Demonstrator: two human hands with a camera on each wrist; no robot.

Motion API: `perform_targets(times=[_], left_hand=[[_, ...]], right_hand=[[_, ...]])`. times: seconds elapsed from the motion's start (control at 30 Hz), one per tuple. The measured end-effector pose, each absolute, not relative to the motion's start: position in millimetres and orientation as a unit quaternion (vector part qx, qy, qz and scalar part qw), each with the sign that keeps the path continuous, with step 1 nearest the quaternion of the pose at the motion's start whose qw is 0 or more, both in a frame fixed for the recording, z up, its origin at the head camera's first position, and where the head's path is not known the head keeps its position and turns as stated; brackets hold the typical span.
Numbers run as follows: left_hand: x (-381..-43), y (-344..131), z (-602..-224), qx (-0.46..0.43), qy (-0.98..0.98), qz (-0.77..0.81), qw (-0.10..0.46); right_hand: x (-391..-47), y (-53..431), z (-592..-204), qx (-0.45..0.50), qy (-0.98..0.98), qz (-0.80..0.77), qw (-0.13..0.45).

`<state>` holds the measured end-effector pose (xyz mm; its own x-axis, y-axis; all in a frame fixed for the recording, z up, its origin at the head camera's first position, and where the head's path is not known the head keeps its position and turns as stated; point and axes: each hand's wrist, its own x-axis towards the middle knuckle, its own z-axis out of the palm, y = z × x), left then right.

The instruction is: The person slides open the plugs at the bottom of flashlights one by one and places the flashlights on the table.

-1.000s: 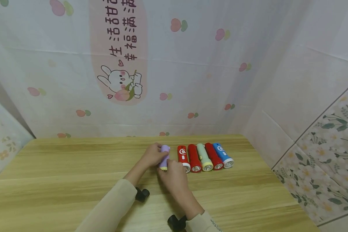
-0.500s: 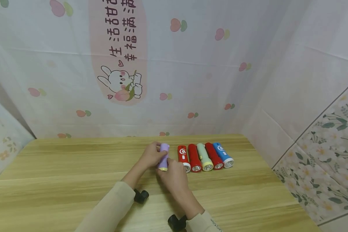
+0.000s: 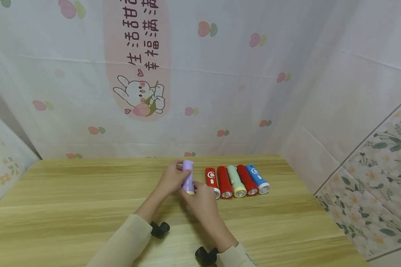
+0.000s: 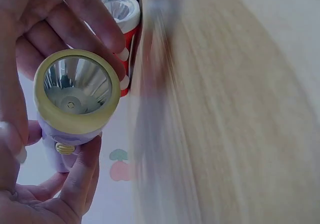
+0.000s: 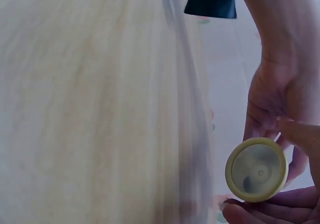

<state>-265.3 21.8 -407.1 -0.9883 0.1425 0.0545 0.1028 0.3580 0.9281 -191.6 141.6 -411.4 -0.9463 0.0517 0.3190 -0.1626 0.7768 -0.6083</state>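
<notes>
A purple flashlight with a pale yellow head ring is held between both hands, lens toward the person. My left hand grips its body near the tail end, thumb across the near side. At the head end, my right hand holds it with thumb and fingers by the yellow ring. The left wrist view looks into the lens and reflector of the flashlight, with a ribbed yellow switch on the body. In the right wrist view, fingers of the right hand lie under the ring.
Right of the hands, several flashlights lie side by side on the wooden table: red with white ring, plain red, pale green, another red, blue. A printed curtain hangs behind the table.
The purple flashlight's tail end has risen and swung slightly left, with the left hand moving along. The right hand has stayed almost in place; the flashlight row has not moved.
</notes>
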Motion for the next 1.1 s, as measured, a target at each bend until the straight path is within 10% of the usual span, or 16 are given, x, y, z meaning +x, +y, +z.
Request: perform_targets(times=[1.1], left_hand=[[-224, -20, -356, 0.089, 0.722, 0.686, 0.033]], right_hand=[[-182, 141, -357, 0.075, -0.851, 0.518, 0.036]])
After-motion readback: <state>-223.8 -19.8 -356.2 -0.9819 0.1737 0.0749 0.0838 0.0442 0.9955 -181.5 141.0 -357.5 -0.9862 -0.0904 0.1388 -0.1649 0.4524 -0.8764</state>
